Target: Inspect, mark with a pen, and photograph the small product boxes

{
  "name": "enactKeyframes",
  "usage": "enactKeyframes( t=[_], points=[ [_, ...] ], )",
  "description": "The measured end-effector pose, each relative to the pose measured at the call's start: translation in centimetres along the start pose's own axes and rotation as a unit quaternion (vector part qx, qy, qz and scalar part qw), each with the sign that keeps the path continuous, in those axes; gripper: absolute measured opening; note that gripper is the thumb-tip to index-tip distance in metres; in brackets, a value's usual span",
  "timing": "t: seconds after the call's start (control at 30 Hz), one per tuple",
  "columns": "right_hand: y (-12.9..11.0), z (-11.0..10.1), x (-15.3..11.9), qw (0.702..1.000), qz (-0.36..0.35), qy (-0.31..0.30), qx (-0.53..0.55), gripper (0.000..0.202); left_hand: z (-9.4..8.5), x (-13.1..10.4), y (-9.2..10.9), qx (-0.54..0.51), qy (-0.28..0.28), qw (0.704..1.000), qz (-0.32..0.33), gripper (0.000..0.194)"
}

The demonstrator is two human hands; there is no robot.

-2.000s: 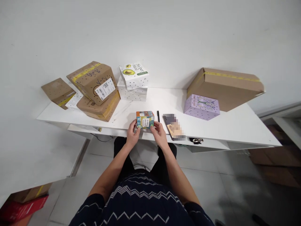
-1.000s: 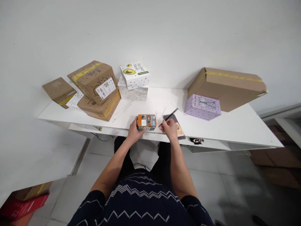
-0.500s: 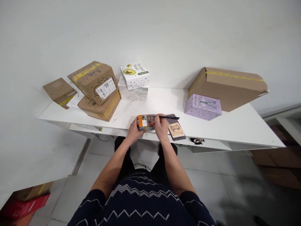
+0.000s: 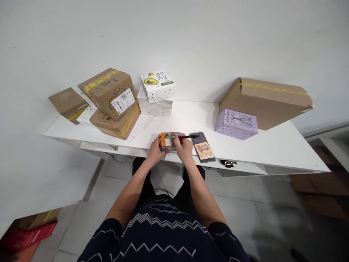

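My left hand (image 4: 156, 150) grips the left end of a small orange and multicoloured box (image 4: 167, 139) at the front edge of the white table. In my right hand (image 4: 184, 149) is a black pen (image 4: 191, 136), held between thumb and fingers, its back end pointing right. The pen's front end is over the box's printed top; whether its tip touches cannot be made out. Just right of that hand lies a phone (image 4: 202, 147) with a portrait picture on its lower part. My right fingers partly hide the right end of the box.
Brown cartons (image 4: 109, 94) are piled at the left, beside stacked white boxes, the upper one an avocado-printed box (image 4: 158, 86). A purple box (image 4: 236, 124) stands before a large brown carton (image 4: 264, 102) at the right. A dark metallic item (image 4: 229, 163) sits at the front edge.
My right hand has shifted slightly left and down with the pen, so its back end is further left and more of the phone shows. The left hand keeps hold of the box.
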State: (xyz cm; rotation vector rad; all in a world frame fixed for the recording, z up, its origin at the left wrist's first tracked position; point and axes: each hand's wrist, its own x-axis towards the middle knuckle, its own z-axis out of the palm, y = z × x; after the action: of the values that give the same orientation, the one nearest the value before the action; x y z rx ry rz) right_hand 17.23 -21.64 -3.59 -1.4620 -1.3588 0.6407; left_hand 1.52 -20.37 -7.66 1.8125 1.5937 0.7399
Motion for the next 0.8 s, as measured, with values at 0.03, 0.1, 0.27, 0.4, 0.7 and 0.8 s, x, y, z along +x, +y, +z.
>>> enactKeyframes(
  t=[0.03, 0.1, 0.27, 0.4, 0.7, 0.8],
  points=[
    [0.0, 0.0, 0.0, 1.000, -0.002, -0.005, -0.004, 0.032, 0.0, 0.0, 0.0, -0.001, 0.001, 1.000, 0.001, 0.096],
    [0.0, 0.0, 0.1, 1.000, -0.006, -0.014, -0.009, 0.033, 0.0, 0.0, 0.1, -0.002, 0.003, 1.000, 0.003, 0.096],
    [-0.4, -0.3, 0.2, 1.000, -0.007, -0.019, -0.022, 0.034, -0.1, 0.0, 0.1, -0.006, 0.002, 1.000, 0.009, 0.095],
    [-0.4, -0.3, 0.1, 1.000, -0.003, -0.014, 0.000, 0.032, 0.0, 0.0, -0.1, -0.009, -0.001, 1.000, 0.010, 0.095],
    [3.1, -2.5, 3.2, 0.990, 0.124, 0.055, 0.041, 0.021, 0.2, 0.0, -1.1, -0.004, -0.001, 0.999, 0.037, 0.095],
    [4.2, -3.2, 4.3, 0.969, 0.142, -0.086, -0.183, 0.016, 0.2, 0.0, -1.1, 0.000, 0.001, 0.999, 0.033, 0.095]
  ],
)
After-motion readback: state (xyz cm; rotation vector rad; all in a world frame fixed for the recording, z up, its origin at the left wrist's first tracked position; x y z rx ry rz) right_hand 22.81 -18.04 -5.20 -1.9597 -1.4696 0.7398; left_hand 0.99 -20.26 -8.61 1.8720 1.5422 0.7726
